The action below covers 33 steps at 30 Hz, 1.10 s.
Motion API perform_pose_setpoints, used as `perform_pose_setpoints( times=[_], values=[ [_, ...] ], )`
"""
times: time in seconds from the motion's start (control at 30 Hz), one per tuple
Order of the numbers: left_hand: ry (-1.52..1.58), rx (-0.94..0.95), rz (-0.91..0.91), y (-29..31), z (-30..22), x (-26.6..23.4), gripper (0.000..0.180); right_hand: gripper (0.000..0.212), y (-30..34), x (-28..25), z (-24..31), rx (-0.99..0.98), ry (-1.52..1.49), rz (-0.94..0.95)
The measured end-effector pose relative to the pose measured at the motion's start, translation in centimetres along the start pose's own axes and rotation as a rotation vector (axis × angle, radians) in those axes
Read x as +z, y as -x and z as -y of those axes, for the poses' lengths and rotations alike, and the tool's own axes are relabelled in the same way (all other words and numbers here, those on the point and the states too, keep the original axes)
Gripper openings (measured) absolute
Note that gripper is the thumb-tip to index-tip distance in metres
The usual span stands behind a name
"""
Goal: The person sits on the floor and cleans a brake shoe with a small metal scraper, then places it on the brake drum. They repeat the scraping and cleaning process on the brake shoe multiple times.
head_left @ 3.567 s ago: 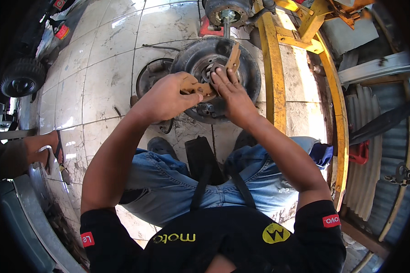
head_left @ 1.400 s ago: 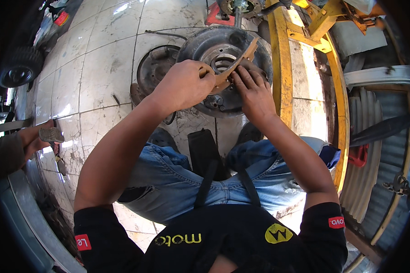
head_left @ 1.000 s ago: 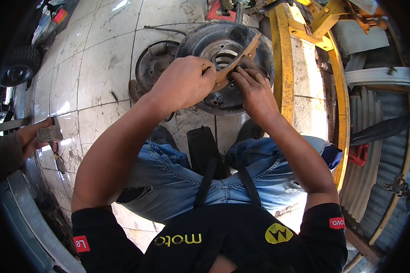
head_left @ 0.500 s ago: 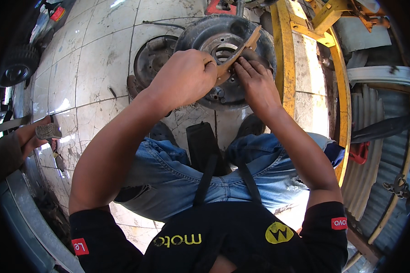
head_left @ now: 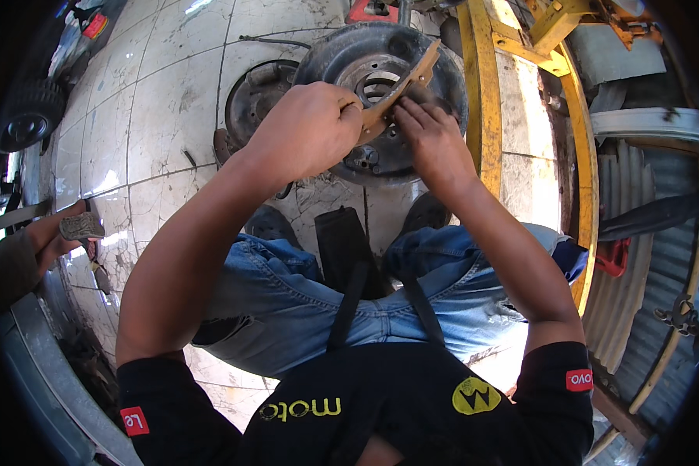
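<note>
A curved brown brake shoe (head_left: 421,71) is held up on edge above a dark steel wheel (head_left: 318,62) lying flat on the floor. My left hand (head_left: 311,128) is closed round the shoe's near end, its thumb and fingertips pinching the edge. On the shoe's right side, my right hand (head_left: 439,147) has its fingers bent together against the inner web; the fingertips are partly hidden. Beneath the hands, the wheel's centre opening and some metal parts show. Left of the wheel lies a dark round brake backing plate (head_left: 245,101), partly covered by my left forearm.
A yellow metal frame (head_left: 485,101) stands close on the right, beside corrugated sheets (head_left: 629,248). A red tool (head_left: 371,11) sits beyond the wheel. At far left are a small tyre (head_left: 31,116) and another person's foot (head_left: 81,227). A thin cable (head_left: 272,40) lies on the tiles.
The whole view has shifted very slightly, so the wheel and hands sit a little further left. Both hands keep their places on the brake shoe, which tilts much as before.
</note>
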<state>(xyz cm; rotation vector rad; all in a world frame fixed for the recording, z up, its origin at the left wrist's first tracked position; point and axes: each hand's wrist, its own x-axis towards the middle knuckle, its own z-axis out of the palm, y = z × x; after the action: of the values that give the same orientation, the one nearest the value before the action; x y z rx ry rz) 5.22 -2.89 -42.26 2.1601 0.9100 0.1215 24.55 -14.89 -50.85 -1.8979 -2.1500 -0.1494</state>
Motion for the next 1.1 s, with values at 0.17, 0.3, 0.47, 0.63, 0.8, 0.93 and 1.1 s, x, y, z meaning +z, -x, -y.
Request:
perform_pose_setpoints(
  times=[0.17,0.3,0.47,0.63,0.8,0.93,1.1],
  values=[
    [-0.024,0.010,-0.036,0.3,-0.1,0.0,0.034,0.043,-0.2,-0.5,-0.1,0.002,-0.102,0.047],
    [-0.011,0.000,0.004,0.1,-0.2,-0.3,0.033,0.041,-1.2,-1.7,-1.7,0.115,-0.232,-0.026],
    [-0.026,-0.002,0.007,0.1,-0.1,-0.2,0.033,0.036,-0.9,-0.9,-1.6,0.236,0.063,-0.038],
    [-0.016,0.013,0.005,0.1,-0.2,-0.4,0.033,0.035,-1.2,-0.6,-3.2,0.301,-0.215,0.057],
    [0.011,0.060,-0.077,0.3,0.0,0.1,0.027,0.035,-1.8,-1.6,-3.2,0.276,-0.294,0.126],
    [-0.040,0.062,-0.030,0.0,0.1,-0.1,0.030,0.041,-1.7,-1.9,-3.0,0.121,-0.249,0.121],
    [-0.085,0.053,-0.014,-0.4,0.5,0.2,0.032,0.047,-2.3,-2.4,-3.7,-0.018,-0.150,0.115]
  ],
)
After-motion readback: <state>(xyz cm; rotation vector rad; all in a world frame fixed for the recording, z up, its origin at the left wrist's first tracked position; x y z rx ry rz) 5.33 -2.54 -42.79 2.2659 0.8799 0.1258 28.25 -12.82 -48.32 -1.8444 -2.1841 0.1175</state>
